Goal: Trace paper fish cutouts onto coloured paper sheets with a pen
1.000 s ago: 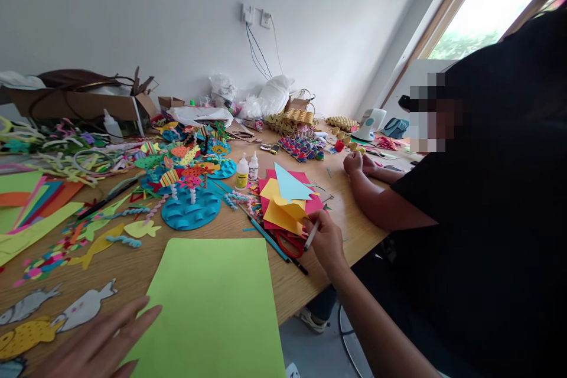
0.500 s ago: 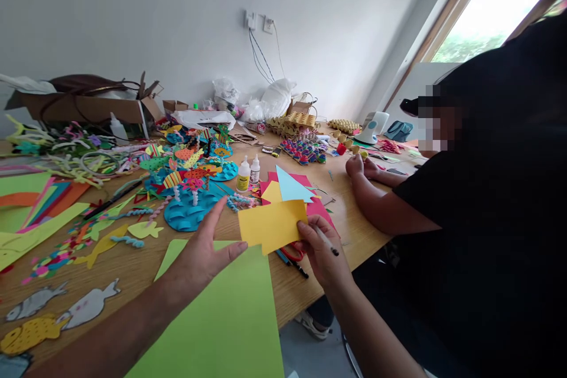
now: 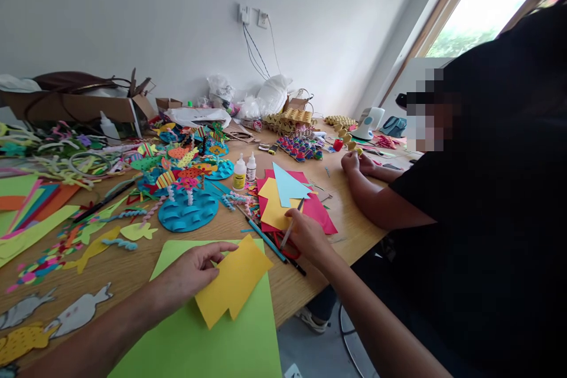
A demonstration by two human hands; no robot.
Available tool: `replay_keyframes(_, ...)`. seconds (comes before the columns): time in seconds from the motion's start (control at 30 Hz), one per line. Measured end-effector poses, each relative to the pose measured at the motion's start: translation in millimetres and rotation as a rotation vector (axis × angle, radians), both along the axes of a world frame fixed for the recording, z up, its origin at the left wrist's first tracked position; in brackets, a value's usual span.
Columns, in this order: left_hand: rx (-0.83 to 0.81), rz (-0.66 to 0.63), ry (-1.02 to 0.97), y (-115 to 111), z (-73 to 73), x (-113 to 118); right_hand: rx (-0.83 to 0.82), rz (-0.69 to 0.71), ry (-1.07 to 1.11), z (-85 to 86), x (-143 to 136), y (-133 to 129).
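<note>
A notched yellow paper piece (image 3: 234, 280) is held at its upper left edge by my left hand (image 3: 199, 271), above a large light green sheet (image 3: 186, 342). My right hand (image 3: 308, 236) has a pen (image 3: 289, 230) between its fingers. It is at the lower edge of another yellow paper (image 3: 272, 207), which lies on a red sheet (image 3: 321, 218) partly under a light blue paper triangle (image 3: 286, 184). Below that hand, red-handled scissors (image 3: 283, 243) and a blue pencil (image 3: 266, 239) lie on the wooden table.
Two glue bottles (image 3: 240, 174) stand behind, beside a blue base (image 3: 188, 209) with paper fish. Paper fish (image 3: 82, 310), scraps and pipe cleaners cover the left. At the right a person in black (image 3: 487, 218) rests their forearms on the table.
The yellow piece has passed from my right hand to my left and come down over the green sheet. My right hand has moved up to the other papers, keeping the pen.
</note>
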State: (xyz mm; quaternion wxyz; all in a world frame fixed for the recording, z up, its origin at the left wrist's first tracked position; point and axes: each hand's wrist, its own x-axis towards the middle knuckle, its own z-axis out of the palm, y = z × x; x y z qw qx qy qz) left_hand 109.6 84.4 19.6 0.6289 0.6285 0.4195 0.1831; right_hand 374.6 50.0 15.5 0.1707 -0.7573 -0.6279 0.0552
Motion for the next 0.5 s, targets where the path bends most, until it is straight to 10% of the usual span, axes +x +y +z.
replay_keyframes(0.5, -0.036, -0.046, 0.175, 1.9, -7.3, -4.7, -0.043, 0.079, 0.25, -0.8, 22.2, 12.1)
